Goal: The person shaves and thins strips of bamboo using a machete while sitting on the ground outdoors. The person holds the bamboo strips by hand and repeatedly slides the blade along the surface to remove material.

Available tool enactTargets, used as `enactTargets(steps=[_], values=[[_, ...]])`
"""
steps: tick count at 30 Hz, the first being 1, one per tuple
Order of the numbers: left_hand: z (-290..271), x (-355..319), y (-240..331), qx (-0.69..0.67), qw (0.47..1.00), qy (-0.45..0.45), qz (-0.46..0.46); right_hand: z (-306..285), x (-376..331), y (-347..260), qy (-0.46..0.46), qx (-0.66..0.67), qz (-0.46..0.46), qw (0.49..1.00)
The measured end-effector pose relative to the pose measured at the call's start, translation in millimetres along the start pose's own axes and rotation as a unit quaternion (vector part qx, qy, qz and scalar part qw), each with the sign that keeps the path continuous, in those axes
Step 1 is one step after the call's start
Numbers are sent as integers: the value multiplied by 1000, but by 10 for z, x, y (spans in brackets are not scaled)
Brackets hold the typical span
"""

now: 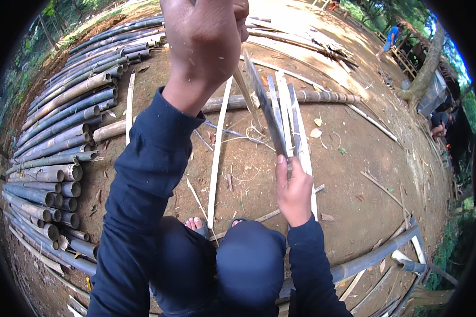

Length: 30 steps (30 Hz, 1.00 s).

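Note:
My right hand (294,191) grips the handle of a machete (269,113), its long dark blade pointing up and away. My left hand (203,45) is raised high near the top of the view, fingers closed. From beneath it a thin bamboo strip (244,94) slants down beside the blade; the fingers' hold on it is partly hidden. Small pale chips show around the left hand. Several split bamboo slats (286,113) lean over a bamboo pole (322,97) just right of the machete. Another pale slat (218,158) slopes from that pole toward my feet.
Many cut bamboo poles (71,134) lie in rows on the left. A bamboo rail (375,254) runs across the lower right. More split bamboo (301,38) lies farther off. A person in blue (391,38) is at the far right, near a tree trunk (427,66).

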State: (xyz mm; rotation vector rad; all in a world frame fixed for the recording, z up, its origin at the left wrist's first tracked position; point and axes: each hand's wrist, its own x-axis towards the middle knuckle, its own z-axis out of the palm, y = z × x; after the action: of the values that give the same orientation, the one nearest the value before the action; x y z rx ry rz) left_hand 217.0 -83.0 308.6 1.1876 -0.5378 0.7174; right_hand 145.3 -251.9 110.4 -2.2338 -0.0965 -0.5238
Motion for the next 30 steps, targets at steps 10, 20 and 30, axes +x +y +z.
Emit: enactTargets(steps=[10, 20, 30], values=[[53, 89, 14, -49, 993, -19, 109, 247, -43, 385, 59, 98, -29, 993], [90, 25, -5, -41, 997, -16, 59, -82, 1, -218, 236, 391, -75, 886], [1, 42, 64, -28, 999, 17, -3, -187, 32, -141, 17, 86, 2, 996]])
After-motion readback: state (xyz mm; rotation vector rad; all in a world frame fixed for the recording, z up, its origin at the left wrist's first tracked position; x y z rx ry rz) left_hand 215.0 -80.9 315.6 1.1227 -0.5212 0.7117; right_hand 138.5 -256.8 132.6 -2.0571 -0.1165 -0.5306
